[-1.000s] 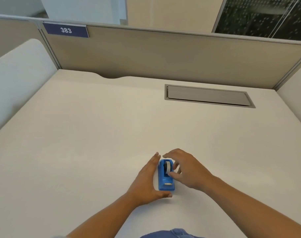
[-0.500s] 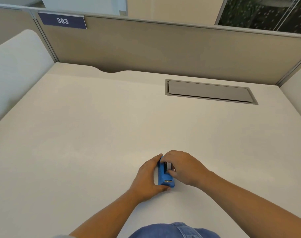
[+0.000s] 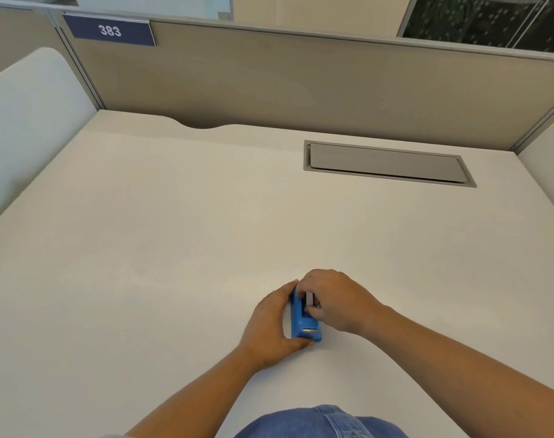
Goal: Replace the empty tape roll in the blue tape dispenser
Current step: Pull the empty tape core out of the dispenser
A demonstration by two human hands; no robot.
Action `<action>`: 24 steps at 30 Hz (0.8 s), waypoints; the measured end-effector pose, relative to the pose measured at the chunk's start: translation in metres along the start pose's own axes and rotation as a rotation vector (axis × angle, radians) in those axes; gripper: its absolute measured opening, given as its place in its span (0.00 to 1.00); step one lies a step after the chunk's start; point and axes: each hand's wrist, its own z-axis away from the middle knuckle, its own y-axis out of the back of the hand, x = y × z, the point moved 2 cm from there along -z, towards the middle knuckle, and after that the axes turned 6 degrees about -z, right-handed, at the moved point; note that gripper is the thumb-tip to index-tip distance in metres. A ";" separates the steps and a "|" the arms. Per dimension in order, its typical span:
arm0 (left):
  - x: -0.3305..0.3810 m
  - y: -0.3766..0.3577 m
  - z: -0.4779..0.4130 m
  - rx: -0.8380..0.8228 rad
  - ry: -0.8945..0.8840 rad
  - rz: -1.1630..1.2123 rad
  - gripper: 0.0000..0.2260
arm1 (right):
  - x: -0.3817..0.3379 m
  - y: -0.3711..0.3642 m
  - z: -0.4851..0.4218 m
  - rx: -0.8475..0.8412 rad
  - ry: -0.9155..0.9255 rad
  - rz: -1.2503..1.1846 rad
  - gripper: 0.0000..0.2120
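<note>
Blue plastic tape dispenser [image 3: 302, 322]: it sits flat on the pale matt desk top [image 3: 174, 248], close to the near edge and a little right of the middle, well away from both side edges and the far edge.
Left hand [image 3: 269, 325]: curled around the dispenser's left flank, fingers along the far end and thumb hooked under the near end; it grips the body and braces it against the desk.
Right hand [image 3: 335, 300]: arched over the top of the dispenser, thumb and fingertips pinched down into the roll well on a whitish tape roll core [image 3: 309, 301]; closed on it, as far as one can see, though the fingers hide most of the core.
Step in hand: lifting the spent core out of its cradle, in my judgement.
How to do it well: keep the left hand pressing down so the body does not rise with the pull; draw the core straight up, not sideways, so the hub clears both slots together; keep fingertips clear of the metal cutter at the near end.
Replacement roll: none visible on the desk.
Beyond the hands: a grey rectangular cable hatch [image 3: 386, 164] near the far right corner; a beige partition panel [image 3: 301, 80] along the far edge bearing a dark blue number plate reading 383 [image 3: 109, 30].
Count: hands two; dispenser one; core one; hatch one; number plate one.
</note>
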 end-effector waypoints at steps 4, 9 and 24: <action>0.000 -0.001 0.000 -0.003 0.007 -0.009 0.41 | -0.001 0.003 -0.001 0.003 -0.003 0.010 0.10; 0.004 0.000 0.000 -0.021 0.022 -0.033 0.41 | -0.004 0.007 -0.002 -0.015 -0.014 0.024 0.11; 0.020 0.015 -0.001 -0.119 0.082 -0.002 0.40 | -0.034 0.040 0.001 -0.038 0.015 0.028 0.10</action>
